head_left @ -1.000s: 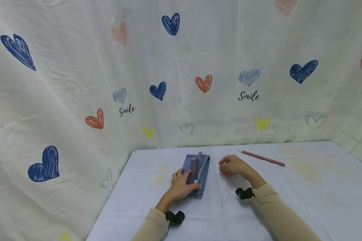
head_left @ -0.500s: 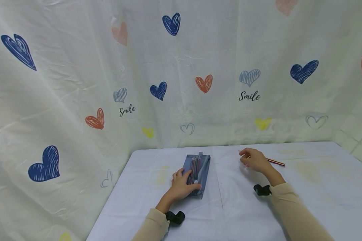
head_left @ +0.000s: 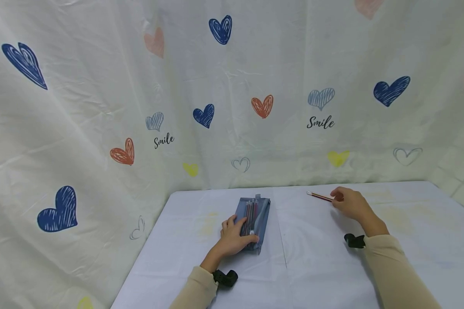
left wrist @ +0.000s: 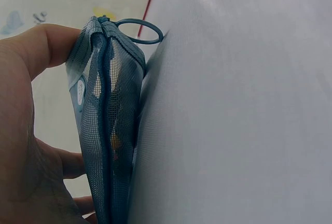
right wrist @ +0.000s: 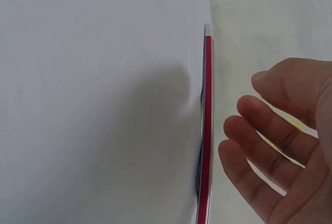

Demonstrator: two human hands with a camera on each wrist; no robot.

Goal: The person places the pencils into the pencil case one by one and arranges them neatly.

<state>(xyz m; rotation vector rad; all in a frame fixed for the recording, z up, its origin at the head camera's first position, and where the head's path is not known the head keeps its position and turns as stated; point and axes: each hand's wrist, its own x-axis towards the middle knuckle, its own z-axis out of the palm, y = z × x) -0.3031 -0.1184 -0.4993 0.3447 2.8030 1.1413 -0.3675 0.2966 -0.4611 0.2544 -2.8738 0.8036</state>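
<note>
A flat, see-through blue mesh pencil case with a zipper and several pencils inside lies on the white-covered table. My left hand rests on its near part, fingers spread and thumb at the lower right corner. In the left wrist view the thumb touches the case's upper corner, by the pull loop. My right hand hovers over a red-striped pencil with a white end. In the right wrist view its loosely bent fingers stand apart from the pencil.
White cloth covers the table. Behind it hangs a pale curtain printed with hearts and "Smile". A dark camera mount sits at the left wrist, another camera mount at the right. The table's far edge runs just beyond the pencil.
My right hand has moved to the right, from beside the pencil case to over the pencil, covering its right part in the head view. The left hand and the case have stayed in place.
</note>
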